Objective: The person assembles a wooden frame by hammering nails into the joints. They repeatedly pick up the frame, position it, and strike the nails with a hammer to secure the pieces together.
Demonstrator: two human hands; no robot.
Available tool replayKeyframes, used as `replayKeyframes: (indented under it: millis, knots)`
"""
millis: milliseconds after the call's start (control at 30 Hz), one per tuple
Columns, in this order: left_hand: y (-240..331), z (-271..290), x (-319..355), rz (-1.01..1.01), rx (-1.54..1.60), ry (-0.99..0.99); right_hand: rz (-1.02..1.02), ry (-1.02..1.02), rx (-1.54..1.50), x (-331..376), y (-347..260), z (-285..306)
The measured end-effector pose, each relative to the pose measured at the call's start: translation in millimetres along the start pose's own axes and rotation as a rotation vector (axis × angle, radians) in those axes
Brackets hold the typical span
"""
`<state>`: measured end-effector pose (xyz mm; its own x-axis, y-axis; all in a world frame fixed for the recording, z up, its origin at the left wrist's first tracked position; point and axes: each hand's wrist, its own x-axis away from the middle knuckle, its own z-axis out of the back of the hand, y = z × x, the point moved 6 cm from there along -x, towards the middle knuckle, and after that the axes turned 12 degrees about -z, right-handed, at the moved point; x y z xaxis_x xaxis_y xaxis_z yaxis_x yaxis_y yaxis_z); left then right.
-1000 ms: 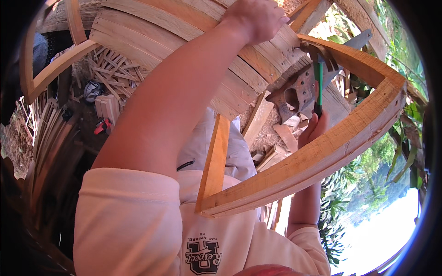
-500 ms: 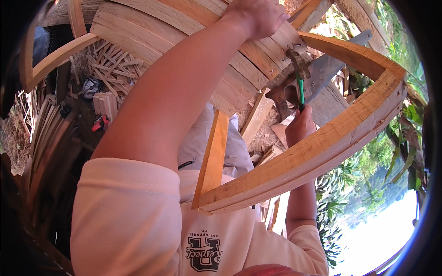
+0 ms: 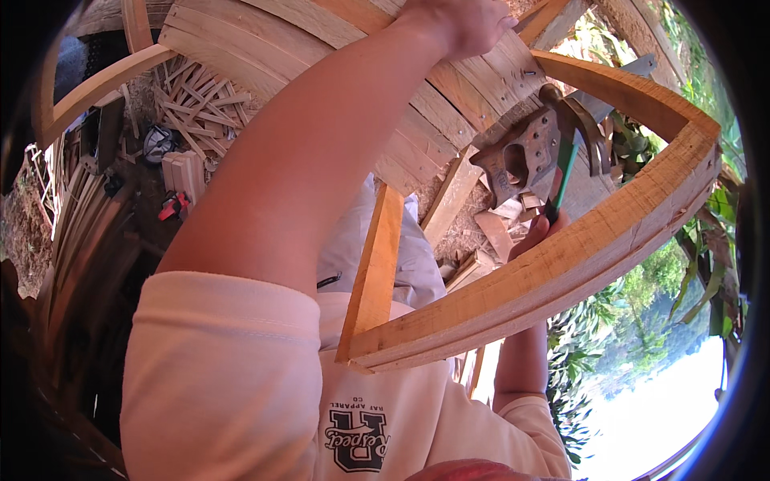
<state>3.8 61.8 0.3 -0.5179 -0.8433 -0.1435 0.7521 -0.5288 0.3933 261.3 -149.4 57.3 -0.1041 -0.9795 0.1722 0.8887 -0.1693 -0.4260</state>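
My right hand [image 3: 545, 230], partly hidden behind a curved wooden frame, grips a claw hammer [image 3: 565, 178] by its green and black handle. The hammer's dark head tilts beside the corner of a slatted wooden panel [image 3: 437, 120], a short way off a nail [image 3: 529, 73] that stands out of the boards. My left hand [image 3: 465, 28] rests at the panel's top with its fingers curled; what they hold, if anything, is hidden. Behind the hammer, a handsaw [image 3: 513, 160] shows its worn handle and part of its blade.
The curved wooden frame [image 3: 553, 240] arches in front of my body, joined to the panel by a short strut [image 3: 375, 264]. Offcuts [image 3: 204, 108] lie heaped at the left, near a red and black tool [image 3: 173, 206] and stacked strips. Plants [image 3: 642, 297] grow at the right.
The hammer has swung back from the nail, its head moving right and toward me. My right hand has shifted slightly down and right. My left hand stays on the panel.
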Motion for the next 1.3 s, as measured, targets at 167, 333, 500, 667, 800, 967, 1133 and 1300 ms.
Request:
replayKeyframes:
  millis: [167, 333, 500, 667, 800, 967, 1133, 1300]
  knots:
    - [3, -2, -4, -0.015, -0.005, -0.018, -0.196, -0.256, 0.353, 8, 1, -34]
    - [0, -5, 2, 0.005, -0.018, -0.009, -0.037, -0.085, -0.049, 20, 16, -15]
    - [-3, -7, -5, 0.010, -0.019, -0.041, -0.036, -0.216, 0.240, 27, 27, -47]
    - [-6, -9, -2, 0.013, -0.071, -0.054, 0.006, -0.050, -0.025, 31, 37, -35]
    - [-3, -13, -7, 0.001, -0.017, -0.080, -0.061, -0.183, 0.100, 36, 33, -39]
    - [-5, -4, -3, 0.003, -0.042, -0.025, -0.113, -0.026, -0.245, 72, 88, -50]
    - [-5, -14, -5, -0.002, -0.006, 0.019, -0.168, -0.345, 0.048, 51, 59, -62]
    - [-8, -7, -5, 0.022, -0.019, -0.009, 0.015, -0.180, -0.006, 56, 37, -28]
